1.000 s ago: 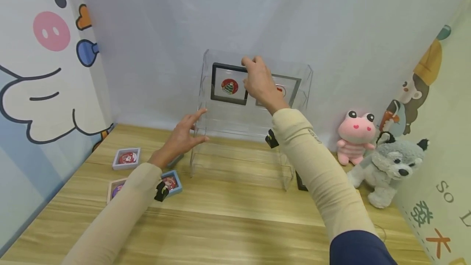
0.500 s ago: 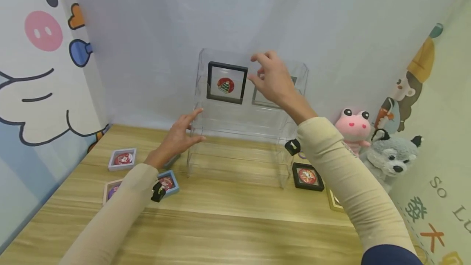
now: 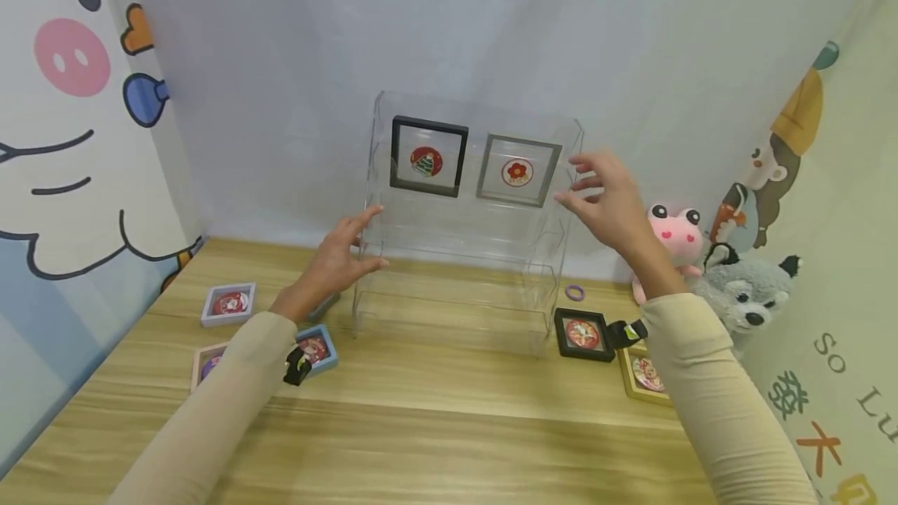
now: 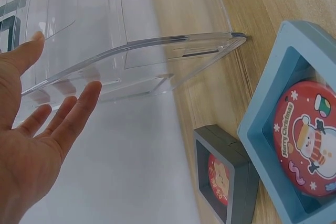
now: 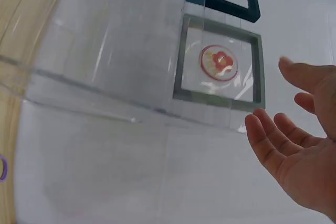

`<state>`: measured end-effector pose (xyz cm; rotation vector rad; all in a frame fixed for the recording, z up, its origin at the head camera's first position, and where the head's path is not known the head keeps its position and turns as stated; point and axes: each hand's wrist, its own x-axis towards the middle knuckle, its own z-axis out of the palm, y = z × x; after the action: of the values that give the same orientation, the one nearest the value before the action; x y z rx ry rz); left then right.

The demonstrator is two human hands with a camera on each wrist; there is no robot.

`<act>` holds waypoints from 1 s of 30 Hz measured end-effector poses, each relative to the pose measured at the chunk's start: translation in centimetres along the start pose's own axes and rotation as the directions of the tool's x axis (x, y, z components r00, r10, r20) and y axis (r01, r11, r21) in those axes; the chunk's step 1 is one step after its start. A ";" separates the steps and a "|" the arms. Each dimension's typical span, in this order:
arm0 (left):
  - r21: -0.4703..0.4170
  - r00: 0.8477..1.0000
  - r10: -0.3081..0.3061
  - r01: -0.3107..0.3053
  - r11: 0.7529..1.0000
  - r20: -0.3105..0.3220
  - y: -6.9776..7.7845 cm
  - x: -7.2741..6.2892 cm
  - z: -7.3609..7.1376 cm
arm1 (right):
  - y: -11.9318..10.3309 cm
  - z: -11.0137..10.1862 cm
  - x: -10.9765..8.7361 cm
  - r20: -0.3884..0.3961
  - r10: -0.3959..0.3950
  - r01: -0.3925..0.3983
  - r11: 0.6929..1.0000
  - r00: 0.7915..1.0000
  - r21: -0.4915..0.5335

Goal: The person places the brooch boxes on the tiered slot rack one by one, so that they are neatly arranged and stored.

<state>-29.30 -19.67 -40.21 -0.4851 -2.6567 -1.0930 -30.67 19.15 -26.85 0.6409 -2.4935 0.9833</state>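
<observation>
A clear acrylic tiered stand [image 3: 449,318] stands on the table against the back wall. On its top tier, a black frame [image 3: 395,154] with a tree badge leans at the left, beside a grey frame [image 3: 484,170] with a red flower badge. My right hand [image 3: 609,197] is just right of the grey frame, fingers loosely bent and holding nothing; the right wrist view shows a gap between the fingertips [image 5: 257,114] and the frame. My left hand [image 3: 330,259] is at the stand's left side, thumb and fingers spread; whether it touches the stand is unclear.
Left on the table are a lilac frame [image 3: 206,313], a pinkish frame [image 3: 199,365], a blue frame [image 3: 328,361] and a dark grey frame [image 4: 240,177]. Right are a black frame [image 3: 568,347], a yellow frame [image 3: 638,390], a purple ring [image 3: 575,292], a pink plush [image 3: 672,238] and a husky plush [image 3: 744,294].
My right hand has moved away to the right from between the two top frames, uncovering the grey one. The left hand has stayed beside the stand. The view has shifted slightly.
</observation>
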 end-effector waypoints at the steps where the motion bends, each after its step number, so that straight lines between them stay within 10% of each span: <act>1: 0.001 1.000 0.000 0.000 1.000 -0.001 0.0 0.0 0.0 | 0.6 -0.2 -0.6 0.028 0.021 -0.021 1.000 0.999 0.000; 15: -0.002 1.000 -0.010 0.010 1.000 0.002 -0.1 0.0 0.1 | 8.7 -0.2 -9.2 0.353 0.212 -0.224 0.975 0.911 -0.007; 30: -0.009 1.000 -0.008 0.008 1.000 0.012 0.0 0.0 -0.1 | 14.1 2.5 -12.6 0.541 0.239 -0.253 0.966 0.807 -0.050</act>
<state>-29.32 -19.75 -40.15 -0.4844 -2.6681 -1.1079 -28.38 29.91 -42.39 0.6914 -3.1391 1.0326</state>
